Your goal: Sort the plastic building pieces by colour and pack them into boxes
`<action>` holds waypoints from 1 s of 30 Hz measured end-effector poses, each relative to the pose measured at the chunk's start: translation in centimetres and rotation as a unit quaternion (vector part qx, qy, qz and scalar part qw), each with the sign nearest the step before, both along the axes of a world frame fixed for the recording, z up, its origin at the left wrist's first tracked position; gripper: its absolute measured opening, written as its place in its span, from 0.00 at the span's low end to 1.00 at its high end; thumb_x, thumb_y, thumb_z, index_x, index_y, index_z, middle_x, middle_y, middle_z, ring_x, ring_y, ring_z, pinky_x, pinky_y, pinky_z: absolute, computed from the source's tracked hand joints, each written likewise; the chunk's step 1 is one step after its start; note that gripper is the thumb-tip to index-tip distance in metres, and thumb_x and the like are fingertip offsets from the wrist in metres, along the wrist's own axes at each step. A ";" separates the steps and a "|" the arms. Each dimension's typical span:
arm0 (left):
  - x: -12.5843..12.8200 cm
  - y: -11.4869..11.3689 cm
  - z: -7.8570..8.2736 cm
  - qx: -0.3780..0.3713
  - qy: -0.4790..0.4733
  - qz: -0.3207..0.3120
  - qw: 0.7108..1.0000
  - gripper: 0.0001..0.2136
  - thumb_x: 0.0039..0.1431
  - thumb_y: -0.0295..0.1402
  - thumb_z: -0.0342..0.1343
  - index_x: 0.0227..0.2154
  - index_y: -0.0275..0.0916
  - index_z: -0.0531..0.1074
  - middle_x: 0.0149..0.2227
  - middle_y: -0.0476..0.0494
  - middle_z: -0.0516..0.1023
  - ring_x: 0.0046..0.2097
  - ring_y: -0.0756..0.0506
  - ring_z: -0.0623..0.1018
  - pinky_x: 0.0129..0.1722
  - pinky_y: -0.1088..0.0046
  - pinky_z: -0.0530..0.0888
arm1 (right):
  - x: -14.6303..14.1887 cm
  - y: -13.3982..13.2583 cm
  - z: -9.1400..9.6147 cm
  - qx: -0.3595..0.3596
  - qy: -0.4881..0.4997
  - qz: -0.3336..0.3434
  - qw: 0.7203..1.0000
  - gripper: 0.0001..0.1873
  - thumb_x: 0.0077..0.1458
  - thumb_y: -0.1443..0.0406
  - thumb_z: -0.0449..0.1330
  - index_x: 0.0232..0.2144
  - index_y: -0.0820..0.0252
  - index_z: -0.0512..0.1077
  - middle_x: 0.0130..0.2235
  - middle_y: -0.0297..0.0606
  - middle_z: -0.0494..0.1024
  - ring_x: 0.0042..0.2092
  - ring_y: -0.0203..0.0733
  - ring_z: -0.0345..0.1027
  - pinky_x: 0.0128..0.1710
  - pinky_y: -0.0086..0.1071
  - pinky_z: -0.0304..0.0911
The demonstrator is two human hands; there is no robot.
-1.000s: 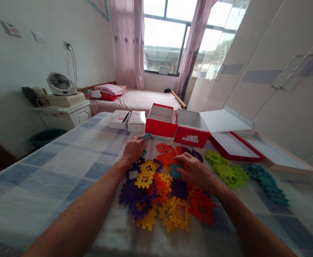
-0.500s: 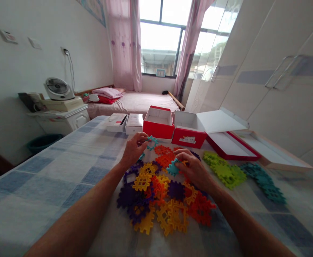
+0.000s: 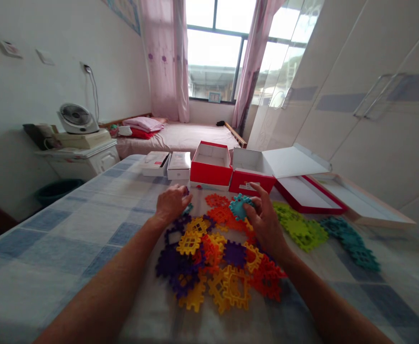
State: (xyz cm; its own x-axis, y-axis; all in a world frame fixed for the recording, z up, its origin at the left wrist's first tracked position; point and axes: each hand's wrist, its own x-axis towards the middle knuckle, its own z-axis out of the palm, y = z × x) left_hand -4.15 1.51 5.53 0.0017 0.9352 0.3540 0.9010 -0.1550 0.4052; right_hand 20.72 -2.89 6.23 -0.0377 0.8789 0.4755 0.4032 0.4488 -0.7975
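My right hand (image 3: 264,220) pinches light blue plastic building pieces (image 3: 241,207) with toothed edges, seemingly stacked, between thumb and fingers. They are held above the orange pieces (image 3: 221,212). My left hand (image 3: 171,203) is curled at the far left of the pile, closed around a purple piece (image 3: 186,191) of which only a bit shows. Just below its fingers lies another light blue piece (image 3: 188,209), partly hidden. Nearer me, yellow pieces (image 3: 189,242), dark purple pieces (image 3: 173,262) and red-orange pieces (image 3: 267,279) overlap in a loose heap.
Lime green pieces (image 3: 300,227) and teal pieces (image 3: 352,243) lie grouped to the right. Behind the heap stand open red boxes (image 3: 210,173), white boxes (image 3: 178,167) and shallow box lids (image 3: 313,196). A checked cloth (image 3: 98,229) covers the table.
The ring-shaped light blue piece has left my left hand and appears to be with the one in my right. My left hand moved left and down; my right hand rose slightly.
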 end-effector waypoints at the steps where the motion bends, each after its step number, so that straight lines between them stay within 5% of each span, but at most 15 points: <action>1: -0.6 0.2 -0.1 -0.020 0.059 0.036 0.997 0.16 0.55 0.46 0.49 0.30 0.39 0.75 0.37 0.40 0.77 0.40 0.40 0.76 0.38 0.66 0.70 | 0.2 0.2 0.0 -0.008 -0.007 -0.005 1.000 0.21 0.56 0.62 0.53 0.52 0.56 0.61 0.33 0.32 0.71 0.30 0.34 0.63 0.32 0.28 0.60; 6: -1.2 0.6 -1.0 -0.096 0.108 0.053 0.988 0.17 0.48 0.50 0.55 0.34 0.43 0.74 0.39 0.43 0.77 0.41 0.41 0.76 0.36 0.70 0.70 | 1.0 1.0 -0.5 -0.037 -0.019 -0.006 0.999 0.16 0.55 0.60 0.53 0.46 0.59 0.67 0.38 0.38 0.74 0.36 0.38 0.67 0.37 0.32 0.63; 11: -1.1 1.1 -1.0 -0.026 -0.064 0.010 0.998 0.09 0.45 0.39 0.59 0.29 0.41 0.74 0.30 0.45 0.78 0.34 0.44 0.76 0.33 0.71 0.69 | 1.2 1.4 -0.6 -0.065 0.017 0.037 0.997 0.15 0.55 0.58 0.53 0.42 0.60 0.66 0.38 0.38 0.73 0.37 0.38 0.67 0.37 0.32 0.64; 16: 1.6 0.1 -0.2 0.003 -0.355 -0.150 0.923 0.12 0.47 0.42 0.59 0.29 0.37 0.74 0.26 0.47 0.76 0.28 0.49 0.73 0.27 0.75 0.68 | 0.4 0.4 0.3 -0.103 0.043 0.128 0.985 0.12 0.55 0.58 0.53 0.38 0.58 0.67 0.43 0.39 0.73 0.41 0.39 0.67 0.41 0.32 0.64; 19: 4.4 -1.6 0.1 -0.023 -0.404 -0.191 0.895 0.12 0.48 0.41 0.59 0.29 0.37 0.73 0.25 0.49 0.75 0.25 0.51 0.71 0.24 0.76 0.67 | -0.5 -0.5 0.6 -0.103 0.050 0.207 0.971 0.09 0.55 0.59 0.55 0.36 0.58 0.69 0.53 0.40 0.67 0.49 0.41 0.64 0.46 0.33 0.62; 21: 6.0 -2.8 0.2 -0.021 -0.414 -0.202 0.887 0.10 0.49 0.40 0.59 0.27 0.38 0.72 0.24 0.50 0.73 0.25 0.52 0.70 0.24 0.77 0.67 | -1.0 -0.9 0.5 -0.111 0.066 0.230 0.964 0.09 0.54 0.60 0.56 0.35 0.57 0.68 0.48 0.38 0.70 0.46 0.39 0.65 0.44 0.32 0.63; 25: 7.3 -4.1 0.4 0.008 -0.425 -0.197 0.883 0.10 0.51 0.40 0.57 0.25 0.38 0.70 0.23 0.52 0.71 0.24 0.52 0.69 0.23 0.78 0.67 | -1.8 -1.2 0.0 -0.113 0.077 0.210 0.968 0.09 0.53 0.59 0.57 0.35 0.57 0.67 0.31 0.31 0.69 0.32 0.33 0.62 0.33 0.27 0.62; 30: 5.3 -3.0 -0.5 0.073 -0.318 -0.228 0.917 0.14 0.61 0.41 0.45 0.37 0.41 0.72 0.34 0.47 0.74 0.33 0.49 0.73 0.34 0.75 0.71 | 0.3 -1.1 2.2 -0.037 0.067 0.095 0.993 0.13 0.55 0.59 0.54 0.43 0.56 0.66 0.34 0.32 0.69 0.31 0.32 0.61 0.30 0.26 0.61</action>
State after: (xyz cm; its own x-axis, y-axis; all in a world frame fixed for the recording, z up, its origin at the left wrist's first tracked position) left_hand 1.14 -1.53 5.01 0.1303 0.8319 0.5395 0.3180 -0.5504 0.7719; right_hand 21.06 -4.00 8.46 -0.1473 0.8942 0.4228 0.2049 0.4457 -0.8714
